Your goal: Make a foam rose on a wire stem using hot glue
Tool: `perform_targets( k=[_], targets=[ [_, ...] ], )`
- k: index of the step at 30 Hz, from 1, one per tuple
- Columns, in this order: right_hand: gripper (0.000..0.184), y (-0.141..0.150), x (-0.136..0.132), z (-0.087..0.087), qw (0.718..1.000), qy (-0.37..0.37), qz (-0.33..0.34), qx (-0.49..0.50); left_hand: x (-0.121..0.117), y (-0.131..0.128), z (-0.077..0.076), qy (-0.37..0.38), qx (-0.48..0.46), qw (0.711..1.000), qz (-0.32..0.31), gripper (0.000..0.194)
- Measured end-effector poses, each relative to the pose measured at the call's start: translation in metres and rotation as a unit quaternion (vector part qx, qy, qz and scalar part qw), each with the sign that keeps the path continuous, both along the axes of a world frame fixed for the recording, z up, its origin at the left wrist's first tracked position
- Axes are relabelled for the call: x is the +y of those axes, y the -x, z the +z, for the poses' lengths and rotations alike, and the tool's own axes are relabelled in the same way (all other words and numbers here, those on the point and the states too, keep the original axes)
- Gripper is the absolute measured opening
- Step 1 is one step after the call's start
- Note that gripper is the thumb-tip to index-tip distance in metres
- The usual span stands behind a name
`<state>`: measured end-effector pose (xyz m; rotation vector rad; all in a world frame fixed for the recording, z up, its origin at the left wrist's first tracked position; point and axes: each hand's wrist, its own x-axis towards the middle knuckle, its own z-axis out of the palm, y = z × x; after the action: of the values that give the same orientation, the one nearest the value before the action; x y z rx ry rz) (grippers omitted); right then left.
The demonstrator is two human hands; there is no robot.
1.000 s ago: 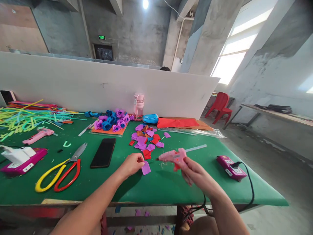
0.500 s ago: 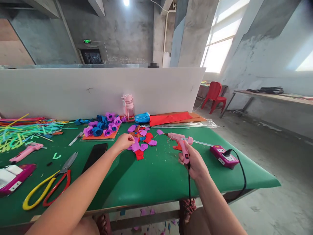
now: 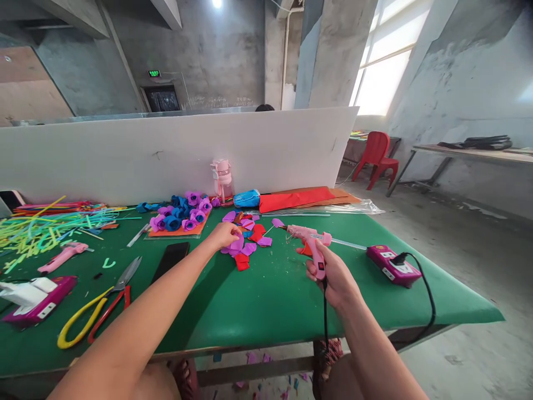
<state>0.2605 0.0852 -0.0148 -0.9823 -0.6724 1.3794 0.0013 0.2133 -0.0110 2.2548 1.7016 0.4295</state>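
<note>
My right hand [image 3: 336,275] is wrapped round the handle of a pink glue gun [image 3: 306,233]. A clear glue stick [image 3: 350,244] juts from its rear, and its nozzle points left at a small purple petal [image 3: 277,223]. My left hand [image 3: 227,235] is over the left side of a pile of purple, red, blue and brown petals [image 3: 249,248]. Its fingers are pinched together, and whatever they hold is hidden. A thin pale strand [image 3: 270,229] runs between the pile and the purple petal. One orange-red piece [image 3: 307,250] lies behind the glue gun.
Purple and blue paper flowers [image 3: 180,214] lie behind my left arm, near a black phone [image 3: 170,260] and scissors [image 3: 120,280]. A second glue gun [image 3: 64,256] is farther left. A power strip [image 3: 391,264] stands right. A pink bottle [image 3: 222,178] stands by the white partition [image 3: 287,150].
The view has turned slightly left, so the table's things appear farther right. Both hands keep nearly the same places over the table, and the glue gun stays in my right hand.
</note>
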Motion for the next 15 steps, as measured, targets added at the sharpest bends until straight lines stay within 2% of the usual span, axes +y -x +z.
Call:
perform_targets(
  k=[5, 8, 12, 15],
  targets=[
    [0.033, 0.0, -0.001, 0.002, 1.0, -0.004, 0.004, 0.007, 0.003, 0.015, 0.012, -0.061, -0.004, 0.997, 0.055, 0.02],
    [0.033, 0.0, -0.001, 0.001, 1.0, -0.006, 0.007, 0.005, 0.001, 0.019, 0.017, -0.072, -0.001, 0.995, 0.073, 0.02],
    [0.034, 0.001, -0.001, 0.0, 1.0, -0.014, -0.005, 0.004, -0.002, 0.005, 0.014, -0.06, -0.004, 0.996, 0.071, 0.018],
    [0.035, 0.002, -0.002, -0.001, 0.999, -0.017, -0.024, 0.013, 0.006, -0.003, 0.014, -0.052, -0.013, 0.995, 0.079, 0.018]
  ],
)
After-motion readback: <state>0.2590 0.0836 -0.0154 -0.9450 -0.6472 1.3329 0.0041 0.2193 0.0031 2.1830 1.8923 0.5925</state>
